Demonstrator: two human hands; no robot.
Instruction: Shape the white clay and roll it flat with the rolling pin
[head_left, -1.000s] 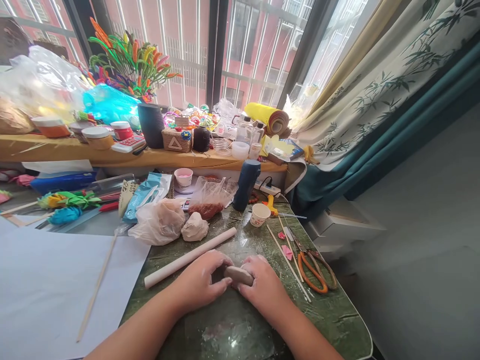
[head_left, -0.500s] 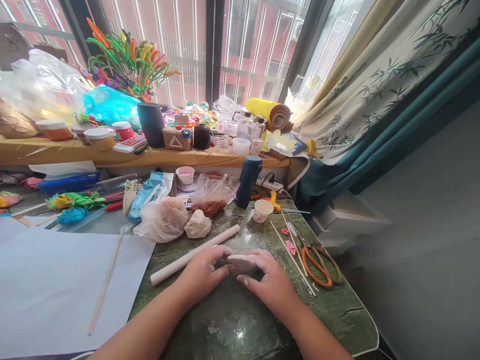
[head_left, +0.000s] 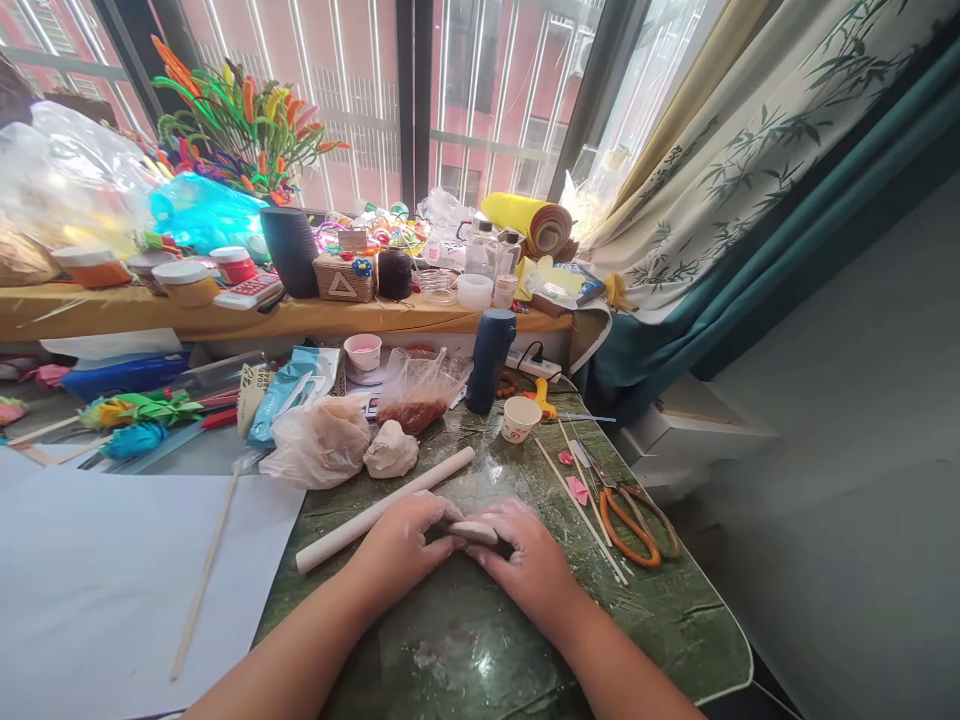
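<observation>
A flat, pale grey piece of clay (head_left: 477, 532) is pinched between both hands, just above the green table. My left hand (head_left: 411, 540) closes its thumb and fingers on the clay's left edge. On the opposite edge, my right hand (head_left: 529, 555) grips with the thumb below and fingers over the top. Whitish powder or clay coats the fingertips. A white rolling pin (head_left: 386, 508) lies slanted behind my left hand. Behind that sits a lump of whitish clay (head_left: 391, 450), beside a crumpled plastic bag (head_left: 319, 443).
Orange-handled scissors (head_left: 630, 522) and thin wooden sticks (head_left: 581, 510) lie to the right. A paper cup (head_left: 520, 419), a dark blue bottle (head_left: 490, 362) and a yellow glue gun (head_left: 544, 399) stand or lie further back. White paper (head_left: 127, 590) covers the left side.
The clay has tilted in my hands and shows more of its edge. Both hands have drawn slightly closer together. The whole view has shifted a little.
</observation>
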